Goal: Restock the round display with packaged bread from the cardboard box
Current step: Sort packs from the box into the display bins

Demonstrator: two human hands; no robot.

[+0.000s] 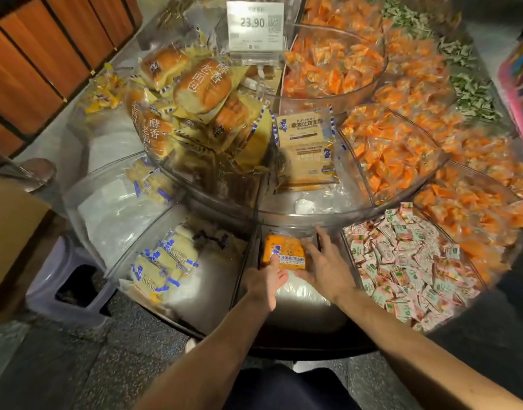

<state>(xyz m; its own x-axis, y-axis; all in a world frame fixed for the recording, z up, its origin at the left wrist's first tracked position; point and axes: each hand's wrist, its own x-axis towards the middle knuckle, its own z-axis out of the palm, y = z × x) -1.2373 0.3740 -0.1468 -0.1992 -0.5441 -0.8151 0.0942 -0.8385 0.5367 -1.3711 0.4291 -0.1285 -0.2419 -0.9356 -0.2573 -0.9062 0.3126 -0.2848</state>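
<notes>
- A brown cardboard box (8, 232) with a flat matte side stands well left of the fingers, at the edge of the view.
- A grey plastic stool (74, 279) with a square hole in it stands on the speckled floor, right of the box.
- Pale oblong bread packets (162, 264) in glossy film with blue print lie in the wedge compartment just left of the left fingers.
- The left hand (266, 281) holds the near-left corner of the orange bread packet (284, 251), fingers on its left edge and thumb at the near edge.
- This packet is square and flat, in shiny clear wrap with a white label. It is between both hands, in the front compartment of the round display (328, 218), which has clear curved plastic walls.
- The right hand (328, 267) has straight, wide-spread fingers; some touch the right side of the packet.
- Small crinkled pink-and-green packets (408, 261) fill the wedge just right of the right fingers.
</notes>
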